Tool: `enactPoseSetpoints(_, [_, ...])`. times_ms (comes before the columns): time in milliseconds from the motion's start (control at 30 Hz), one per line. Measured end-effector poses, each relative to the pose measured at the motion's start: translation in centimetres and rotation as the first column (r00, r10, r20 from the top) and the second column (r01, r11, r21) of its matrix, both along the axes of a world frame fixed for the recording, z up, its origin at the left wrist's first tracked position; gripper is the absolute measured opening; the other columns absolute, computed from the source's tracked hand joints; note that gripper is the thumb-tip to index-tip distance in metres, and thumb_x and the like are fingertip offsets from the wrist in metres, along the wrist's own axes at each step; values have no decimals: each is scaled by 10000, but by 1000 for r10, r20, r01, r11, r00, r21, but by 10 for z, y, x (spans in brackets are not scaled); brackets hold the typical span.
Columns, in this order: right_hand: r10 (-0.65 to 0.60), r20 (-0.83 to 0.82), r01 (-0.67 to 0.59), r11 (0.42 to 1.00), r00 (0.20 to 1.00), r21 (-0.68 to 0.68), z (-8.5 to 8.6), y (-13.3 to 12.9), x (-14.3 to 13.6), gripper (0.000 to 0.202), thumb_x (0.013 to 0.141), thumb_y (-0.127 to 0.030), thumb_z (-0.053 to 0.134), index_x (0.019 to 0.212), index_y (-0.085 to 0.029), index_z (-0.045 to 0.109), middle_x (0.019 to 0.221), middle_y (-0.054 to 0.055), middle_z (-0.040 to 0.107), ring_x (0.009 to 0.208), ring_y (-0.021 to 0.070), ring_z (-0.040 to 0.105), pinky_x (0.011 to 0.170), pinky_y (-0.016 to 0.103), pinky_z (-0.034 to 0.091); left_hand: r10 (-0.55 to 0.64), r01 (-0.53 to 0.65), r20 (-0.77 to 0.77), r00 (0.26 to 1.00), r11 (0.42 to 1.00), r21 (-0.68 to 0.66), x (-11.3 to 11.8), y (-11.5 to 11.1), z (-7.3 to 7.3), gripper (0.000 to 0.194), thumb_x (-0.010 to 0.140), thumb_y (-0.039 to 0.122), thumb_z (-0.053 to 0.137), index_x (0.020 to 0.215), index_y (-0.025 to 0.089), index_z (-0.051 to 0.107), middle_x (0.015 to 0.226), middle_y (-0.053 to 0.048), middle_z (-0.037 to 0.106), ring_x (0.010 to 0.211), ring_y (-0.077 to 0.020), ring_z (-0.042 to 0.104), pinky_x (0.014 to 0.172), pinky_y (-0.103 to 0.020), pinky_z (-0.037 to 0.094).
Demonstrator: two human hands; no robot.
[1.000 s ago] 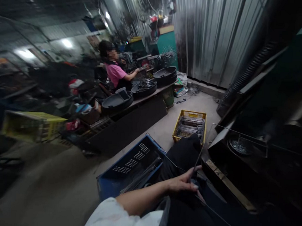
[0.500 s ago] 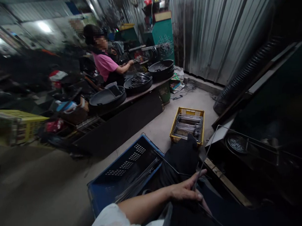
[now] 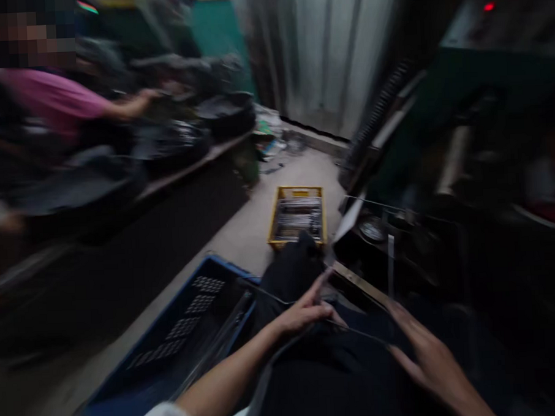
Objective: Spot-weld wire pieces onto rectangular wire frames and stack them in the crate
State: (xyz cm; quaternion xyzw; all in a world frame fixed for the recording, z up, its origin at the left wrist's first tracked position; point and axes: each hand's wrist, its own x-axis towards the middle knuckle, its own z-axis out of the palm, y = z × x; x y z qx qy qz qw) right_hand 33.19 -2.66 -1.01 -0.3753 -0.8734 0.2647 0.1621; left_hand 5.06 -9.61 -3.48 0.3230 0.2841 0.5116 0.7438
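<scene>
My left hand (image 3: 312, 314) is closed around a thin bent metal wire (image 3: 274, 296), its index finger pointing forward. This wire extends left over my dark-clothed leg and right across my lap. My right hand (image 3: 421, 346) is at the wire's right part, thumb and fingers apart. Whether the thumb touches the wire is blurred. A pale upright strip (image 3: 391, 264) rises at the right fingertips; I cannot tell if it belongs to the wire. Left of my leg, a blue crate (image 3: 159, 348) holds long thin rods (image 3: 219, 339).
Ahead on the floor stands a yellow crate (image 3: 324, 215) of metal wire pieces. A dark machine with a wooden edge (image 3: 361, 284) and a round dish (image 3: 371, 229) is at right. At left, a person in a pink shirt (image 3: 56, 98) sits by a bench (image 3: 189, 202) bearing dark round pans.
The view has swung right and closer, blurring the scene. My right hand has come into view at the right. My left hand keeps its hold on the wire.
</scene>
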Motion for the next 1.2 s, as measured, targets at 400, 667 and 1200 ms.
enactPoseSetpoints(400, [-24,61,24,1000,998,-1,20,-14,4,742,840,-115,580,1504,-269,284,1469,48,442,1337,197,445,1096,356,425,-19,-5,-152,988,988,-157,2,12,20,943,892,342,589,1500,268,-128,817,-82,744,760,-234,679,776,-363,470])
enactPoseSetpoints(667, [-82,62,79,996,995,50,14,-12,7,820,806,-100,633,1506,-311,262,1459,26,454,1293,197,498,1052,328,467,-34,14,-160,987,992,-124,3,21,10,932,910,338,551,1485,257,-177,835,-106,743,761,-247,682,762,-383,486])
enactPoseSetpoints(1200, [-122,71,115,989,990,94,8,-12,9,797,864,-178,634,1517,-329,202,1473,4,435,1285,173,507,1057,314,460,-56,33,-148,987,988,-152,6,32,20,872,900,279,582,1508,341,-41,844,-86,754,778,-242,700,766,-370,501])
